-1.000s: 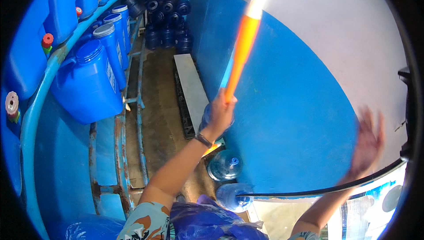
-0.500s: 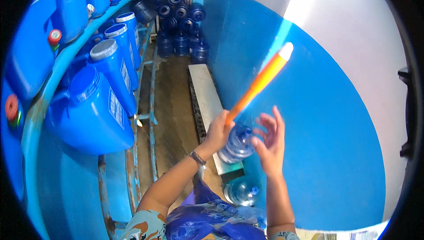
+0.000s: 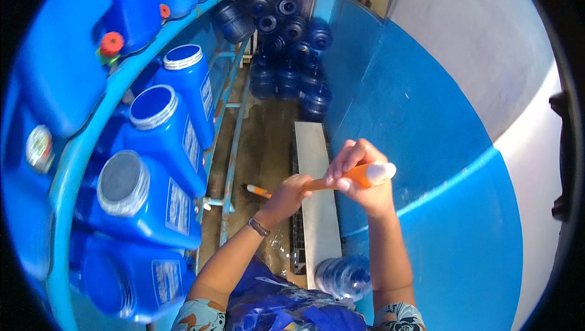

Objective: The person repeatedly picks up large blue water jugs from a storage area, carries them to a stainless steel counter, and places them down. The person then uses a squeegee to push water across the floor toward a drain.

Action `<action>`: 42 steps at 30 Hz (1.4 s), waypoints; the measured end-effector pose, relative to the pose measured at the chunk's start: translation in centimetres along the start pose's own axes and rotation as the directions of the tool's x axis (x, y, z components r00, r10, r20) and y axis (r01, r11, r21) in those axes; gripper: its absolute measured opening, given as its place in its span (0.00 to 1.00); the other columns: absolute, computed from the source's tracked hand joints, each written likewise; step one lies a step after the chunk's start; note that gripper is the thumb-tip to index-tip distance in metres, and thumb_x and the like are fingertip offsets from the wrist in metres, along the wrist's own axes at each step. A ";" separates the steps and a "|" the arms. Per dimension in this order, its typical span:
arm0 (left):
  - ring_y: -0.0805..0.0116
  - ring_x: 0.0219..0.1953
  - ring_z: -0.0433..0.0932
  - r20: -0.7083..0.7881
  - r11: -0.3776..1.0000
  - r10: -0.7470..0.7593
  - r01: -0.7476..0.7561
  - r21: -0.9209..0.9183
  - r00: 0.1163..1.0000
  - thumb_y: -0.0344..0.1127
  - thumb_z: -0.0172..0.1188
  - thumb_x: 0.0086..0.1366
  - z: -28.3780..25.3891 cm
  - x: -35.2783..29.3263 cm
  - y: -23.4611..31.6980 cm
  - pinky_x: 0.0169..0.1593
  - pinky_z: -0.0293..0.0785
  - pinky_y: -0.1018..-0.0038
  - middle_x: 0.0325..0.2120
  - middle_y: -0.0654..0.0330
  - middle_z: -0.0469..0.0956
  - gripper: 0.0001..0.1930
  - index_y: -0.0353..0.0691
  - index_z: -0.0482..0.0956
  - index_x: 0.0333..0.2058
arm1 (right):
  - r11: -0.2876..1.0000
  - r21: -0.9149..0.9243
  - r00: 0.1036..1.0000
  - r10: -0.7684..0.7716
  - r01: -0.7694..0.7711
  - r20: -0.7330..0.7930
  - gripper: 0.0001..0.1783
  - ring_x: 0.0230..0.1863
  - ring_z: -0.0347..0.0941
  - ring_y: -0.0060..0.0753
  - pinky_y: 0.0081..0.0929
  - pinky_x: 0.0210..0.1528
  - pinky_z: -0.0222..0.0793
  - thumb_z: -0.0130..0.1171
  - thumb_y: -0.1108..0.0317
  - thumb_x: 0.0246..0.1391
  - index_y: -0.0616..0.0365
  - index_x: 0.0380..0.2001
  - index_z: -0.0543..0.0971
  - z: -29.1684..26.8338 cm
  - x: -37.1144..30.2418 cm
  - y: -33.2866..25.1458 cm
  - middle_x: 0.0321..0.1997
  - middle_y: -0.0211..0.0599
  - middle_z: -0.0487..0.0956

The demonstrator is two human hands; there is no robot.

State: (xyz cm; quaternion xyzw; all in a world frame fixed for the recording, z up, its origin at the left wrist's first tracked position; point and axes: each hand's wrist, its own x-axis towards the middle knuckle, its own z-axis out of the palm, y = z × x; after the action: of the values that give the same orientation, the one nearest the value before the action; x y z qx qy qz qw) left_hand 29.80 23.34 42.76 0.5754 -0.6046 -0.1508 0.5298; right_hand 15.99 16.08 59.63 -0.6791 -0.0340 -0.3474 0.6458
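An orange rod with white ends [image 3: 315, 185] lies between my hands, tilted slightly. My left hand [image 3: 286, 200] is wrapped round its middle; a dark bracelet sits on that wrist. My right hand [image 3: 359, 179] closes round the thicker orange part near the right end, the fingers curled over it and the white tip pointing out past them. To the left of my left hand its other end shows, orange and white. Below my right forearm stands a clear blue round water bottle [image 3: 341, 276], partly hidden by my arm.
A long pale board [image 3: 317, 172] lies on the wet floor [image 3: 262, 130] beside the blue wall [image 3: 451, 209]. On the left, blue jerrycans [image 3: 164, 118] stand along a light-blue pipe rack [image 3: 82, 124]. Several dark blue water bottles [image 3: 286, 45] are stacked at the far end.
My right hand, open beside the rod before, has taken hold of it. The rod has swung down from steeply raised to nearly level. The view has shifted too.
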 end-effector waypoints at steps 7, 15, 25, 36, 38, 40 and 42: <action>0.46 0.39 0.75 -0.199 0.998 -0.007 0.020 0.061 0.980 0.20 0.58 0.52 -1.4 14.3 -20.3 0.42 0.72 0.58 0.30 0.51 0.76 0.08 0.37 0.74 0.31 | 0.975 -0.180 0.991 0.119 -0.128 -0.060 0.14 0.31 0.73 0.28 0.29 0.38 0.69 0.66 0.75 0.50 0.60 0.18 0.70 -6.3 10.9 16.3 0.25 0.33 0.74; 0.45 0.35 0.75 0.018 0.977 -0.151 0.147 0.152 0.988 0.26 0.55 0.54 -0.5 19.0 -40.6 0.38 0.70 0.56 0.27 0.51 0.74 0.03 0.43 0.73 0.27 | 0.817 -0.386 0.870 0.259 -0.429 -0.420 0.14 0.33 0.72 0.28 0.25 0.39 0.65 0.62 0.73 0.54 0.62 0.18 0.71 -9.1 15.0 36.0 0.29 0.36 0.77; 0.45 0.40 0.72 -0.120 0.992 -0.127 0.128 -0.003 0.985 0.16 0.55 0.44 2.8 27.1 -38.3 0.47 0.68 0.60 0.33 0.50 0.73 0.16 0.39 0.72 0.33 | 0.993 0.061 0.854 0.114 -0.096 -0.508 0.15 0.26 0.67 0.36 0.39 0.39 0.64 0.64 0.71 0.49 0.57 0.15 0.70 -19.2 22.8 30.1 0.19 0.34 0.71; 0.46 0.35 0.74 -0.188 0.972 -0.218 0.230 0.047 0.958 0.29 0.57 0.50 5.8 50.9 -62.0 0.40 0.69 0.55 0.23 0.52 0.73 0.04 0.39 0.70 0.22 | 0.912 -0.318 0.932 0.151 -0.260 -0.329 0.13 0.31 0.70 0.31 0.31 0.41 0.67 0.63 0.72 0.54 0.60 0.20 0.71 -34.6 40.1 50.0 0.25 0.34 0.74; 0.47 0.35 0.74 -0.095 0.939 -0.310 0.320 0.126 0.946 0.30 0.56 0.50 7.1 54.0 -62.8 0.40 0.70 0.54 0.25 0.51 0.74 0.03 0.40 0.72 0.23 | 0.885 -0.319 0.886 0.186 -0.338 -0.424 0.15 0.29 0.68 0.27 0.26 0.36 0.64 0.64 0.72 0.54 0.61 0.19 0.70 -38.2 43.5 50.4 0.24 0.32 0.72; 0.47 0.36 0.74 -0.171 0.923 -0.355 0.373 0.092 0.919 0.30 0.56 0.50 8.1 55.5 -61.8 0.41 0.70 0.54 0.25 0.51 0.74 0.02 0.39 0.73 0.23 | 0.871 -0.270 0.870 0.283 -0.409 -0.404 0.16 0.28 0.69 0.25 0.25 0.34 0.64 0.64 0.70 0.55 0.61 0.18 0.71 -40.9 46.2 49.1 0.23 0.33 0.74; 0.45 0.38 0.74 -0.198 0.878 -0.442 0.467 0.107 0.875 0.28 0.55 0.49 8.8 56.2 -59.9 0.42 0.70 0.53 0.26 0.49 0.74 0.02 0.39 0.73 0.24 | 0.863 -0.187 0.843 0.375 -0.470 -0.386 0.15 0.29 0.70 0.24 0.25 0.34 0.65 0.63 0.69 0.56 0.61 0.18 0.72 -42.8 48.4 47.6 0.23 0.33 0.75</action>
State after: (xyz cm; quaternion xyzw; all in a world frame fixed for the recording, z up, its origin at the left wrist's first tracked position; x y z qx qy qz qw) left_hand 67.31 -46.01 18.06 0.7506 -0.4150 -0.1760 0.4831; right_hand 57.87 -49.77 40.74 -0.6828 0.2770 -0.3068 0.6024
